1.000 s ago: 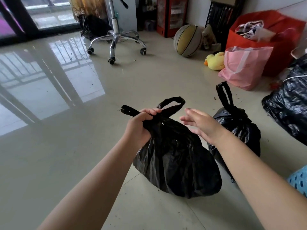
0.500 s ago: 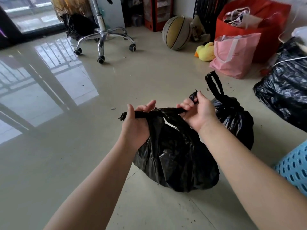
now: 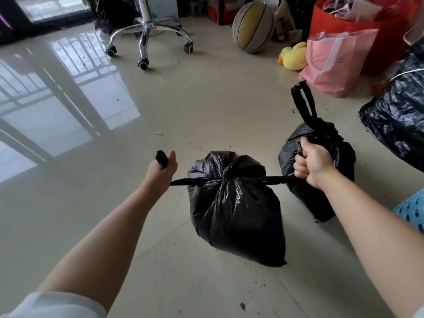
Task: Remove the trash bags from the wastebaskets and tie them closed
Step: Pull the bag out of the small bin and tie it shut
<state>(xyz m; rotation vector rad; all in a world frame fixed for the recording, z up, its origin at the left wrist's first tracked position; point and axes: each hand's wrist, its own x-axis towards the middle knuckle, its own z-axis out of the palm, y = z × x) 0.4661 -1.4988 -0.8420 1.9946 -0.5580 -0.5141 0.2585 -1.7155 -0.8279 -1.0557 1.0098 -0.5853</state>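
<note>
A full black trash bag [image 3: 236, 210] stands on the tiled floor in front of me, its neck cinched into a knot. Two black handle strips run out sideways from the knot, stretched taut. My left hand [image 3: 163, 167] is shut on the left strip, whose end sticks out above my fist. My right hand [image 3: 312, 162] is shut on the right strip. Behind my right hand sits a second black trash bag [image 3: 321, 161], tied, with its handle loop standing upright.
A blue perforated wastebasket [image 3: 413, 210] shows at the right edge. A big black bag [image 3: 399, 118] lies at far right, with a pink bag [image 3: 332, 63], a red bag [image 3: 358, 24], a yellow plush duck [image 3: 293, 57] and a ball [image 3: 252, 26] behind. An office chair base [image 3: 146, 35] stands at the back.
My hands have pulled apart, left hand leftward and right hand rightward, drawing the two handle strips taut. The bag's neck has closed into a tight knot.
</note>
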